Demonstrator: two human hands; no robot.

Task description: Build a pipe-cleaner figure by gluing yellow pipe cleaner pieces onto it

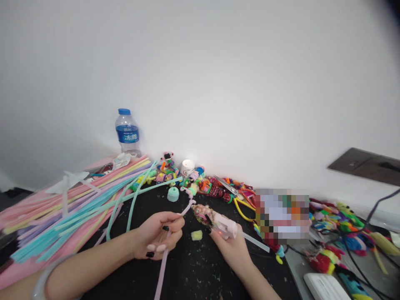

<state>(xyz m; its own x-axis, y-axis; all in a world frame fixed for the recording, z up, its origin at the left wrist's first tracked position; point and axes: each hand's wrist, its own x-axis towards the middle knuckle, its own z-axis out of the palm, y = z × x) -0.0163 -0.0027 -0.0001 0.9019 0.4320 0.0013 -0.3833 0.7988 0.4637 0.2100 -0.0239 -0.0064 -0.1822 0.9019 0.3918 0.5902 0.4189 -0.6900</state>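
Pinched between the fingers of my left hand (159, 234) is a lilac pipe cleaner (161, 275). Its long tail hangs toward the table's front edge, and its short bent end points up and right. My right hand (231, 248) grips a pale pink glue gun (227, 227) with a crusted, decorated front. A clear glue stick (254, 242) juts from the gun's back. The nozzle is close to the pipe cleaner's bent end; whether they touch I cannot tell. Between my hands lies a small pale yellow fuzzy piece (196, 235). Behind it sits a mint green coil (173, 194).
Pastel pipe cleaners (78, 200) are heaped at left, before a water bottle (127, 133). Along the wall are colourful fuzzy figures (165, 178), a white cup (188, 167) and yellow-handled scissors (243, 209). Cables (346, 246) and a white box (325, 286) lie at right.
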